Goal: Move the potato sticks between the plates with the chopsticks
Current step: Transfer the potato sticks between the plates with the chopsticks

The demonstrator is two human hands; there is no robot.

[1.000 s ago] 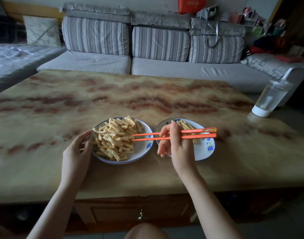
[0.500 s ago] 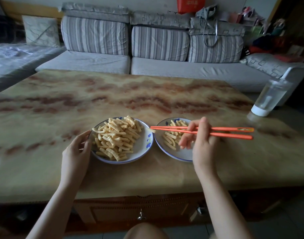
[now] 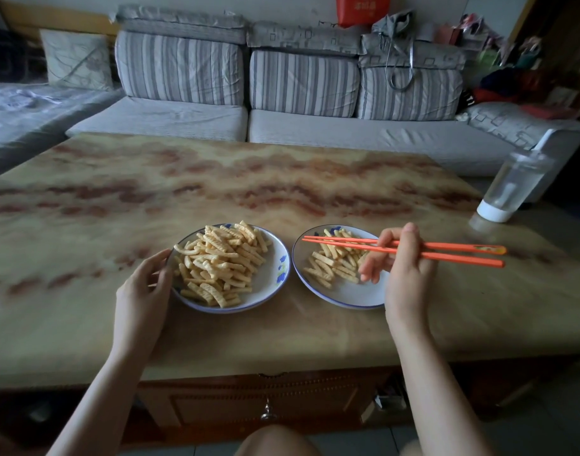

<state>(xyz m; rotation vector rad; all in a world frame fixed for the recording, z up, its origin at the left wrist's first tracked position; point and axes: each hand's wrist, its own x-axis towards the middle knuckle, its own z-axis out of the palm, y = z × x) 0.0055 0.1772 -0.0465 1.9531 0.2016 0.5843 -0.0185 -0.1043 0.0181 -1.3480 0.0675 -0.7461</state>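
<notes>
Two plates sit side by side near the front edge of the bench, just apart. The left plate carries a big heap of potato sticks; the right plate carries a smaller scatter. The left hand holds the left plate's left rim, thumb on the rim and the others curled at the edge. The right hand hangs over the right plate's right side, its fingers pinching orange chopsticks. The chopsticks lie nearly level, tips close together above that plate's far left rim. A clear bottle stands at the bench's far right corner. A striped sofa runs behind.
</notes>
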